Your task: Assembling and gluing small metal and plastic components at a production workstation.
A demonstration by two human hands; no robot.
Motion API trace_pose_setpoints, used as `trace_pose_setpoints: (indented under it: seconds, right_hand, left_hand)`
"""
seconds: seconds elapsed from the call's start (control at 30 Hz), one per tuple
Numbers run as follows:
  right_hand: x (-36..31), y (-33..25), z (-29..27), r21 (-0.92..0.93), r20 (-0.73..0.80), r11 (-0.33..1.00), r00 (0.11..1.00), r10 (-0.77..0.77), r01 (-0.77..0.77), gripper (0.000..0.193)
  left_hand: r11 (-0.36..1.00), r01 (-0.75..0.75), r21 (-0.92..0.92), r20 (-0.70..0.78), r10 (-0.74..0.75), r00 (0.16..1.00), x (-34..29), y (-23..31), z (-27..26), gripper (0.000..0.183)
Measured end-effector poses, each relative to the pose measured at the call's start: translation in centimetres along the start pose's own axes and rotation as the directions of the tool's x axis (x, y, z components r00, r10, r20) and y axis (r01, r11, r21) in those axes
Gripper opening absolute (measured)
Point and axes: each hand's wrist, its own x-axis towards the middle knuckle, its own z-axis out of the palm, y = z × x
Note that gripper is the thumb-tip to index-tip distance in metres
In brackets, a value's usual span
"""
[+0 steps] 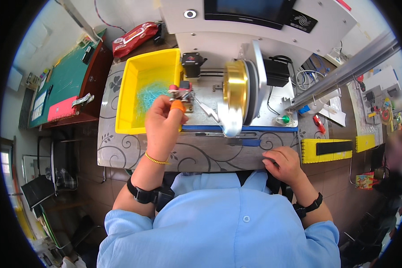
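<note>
My left hand [164,123] reaches to a small metal-and-red mechanism [182,92] at the machine's left end. An orange finger cot [178,105] covers one fingertip. The fingers are closed together there, and what they pinch is too small to make out. Just left stands a yellow bin [124,105] with a tangle of thin blue-green strands [154,94] in it. Right of the mechanism, a gold wheel [235,87] is mounted on the machine, with a shiny silver piece [230,121] in front. My right hand [285,164] rests at the table's front edge, fingers loosely bent and apart, holding nothing.
A black motor [193,64] stands behind the mechanism. A machine housing with a screen [245,9] rises at the back. A yellow strip with a black bar [327,150] lies at the right. A red packet [135,39] sits behind the bin; a green-topped table [64,80] is at left.
</note>
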Motion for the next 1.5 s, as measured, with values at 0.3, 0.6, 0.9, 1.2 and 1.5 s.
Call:
trace_pose_setpoints:
  seconds: [0.3,0.6,0.9,1.2,1.5]
  right_hand:
    - [-1.7,1.3,0.6,0.308,0.145,0.943,0.986,0.086,-0.127,0.02]
    - [-1.4,1.6,0.1,0.401,0.234,0.843,0.93,0.284,-0.358,0.013]
    - [-0.7,1.0,0.3,0.399,0.19,0.82,0.912,0.364,-0.411,0.01]
    - [-1.2,1.0,0.3,0.431,0.226,0.827,0.931,0.288,-0.36,0.01]
    - [-0.7,1.4,0.4,0.387,0.207,0.851,0.933,0.295,-0.355,0.01]
  left_hand:
    - [0.994,-0.047,0.099,-0.009,0.048,0.999,0.0,0.2,-0.8,0.007]
    - [0.995,-0.078,0.067,0.04,0.075,0.996,0.2,-0.3,-0.5,0.007]
    - [0.996,-0.083,0.02,0.06,0.081,0.995,0.7,-0.1,-0.5,0.006]
    - [0.994,-0.107,0.022,0.014,0.106,0.994,0.2,-0.8,-0.6,0.007]
    - [0.998,-0.023,-0.053,0.015,0.024,1.0,-0.1,-0.2,-0.1,0.01]
